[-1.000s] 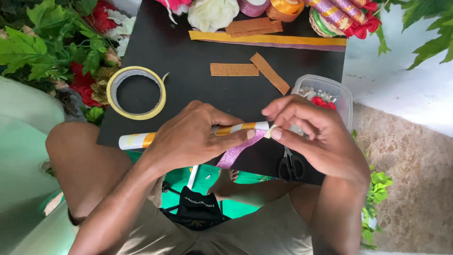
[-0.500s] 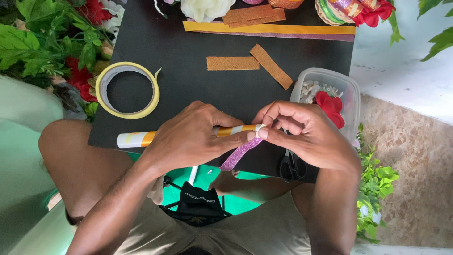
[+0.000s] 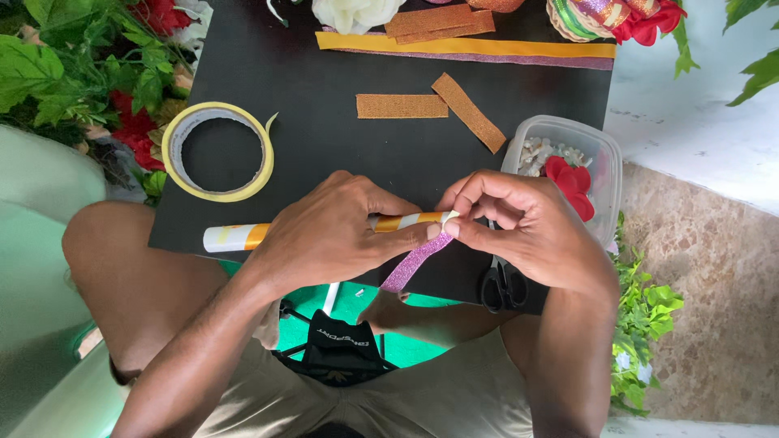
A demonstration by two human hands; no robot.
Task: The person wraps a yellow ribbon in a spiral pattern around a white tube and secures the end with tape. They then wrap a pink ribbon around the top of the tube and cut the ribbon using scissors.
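Observation:
A white paper tube (image 3: 235,237) with orange bands lies across the near edge of a black board (image 3: 324,122). My left hand (image 3: 341,235) wraps around the tube's middle. My right hand (image 3: 527,227) pinches the tube's right end together with the top of a purple glitter strip (image 3: 410,264). The strip hangs down and to the left from the pinch. Both hands touch at the fingertips.
A yellow tape roll (image 3: 217,152) lies on the board's left. Two orange glitter strips (image 3: 430,105) sit further back. A clear plastic tub (image 3: 568,166) holds a red flower. Black scissors (image 3: 503,285) lie under my right hand. Green leaves (image 3: 73,73) crowd the left.
The view has shifted a little. My hands keep their grip on the tube, and the purple strip stays pinched at the tube's right end.

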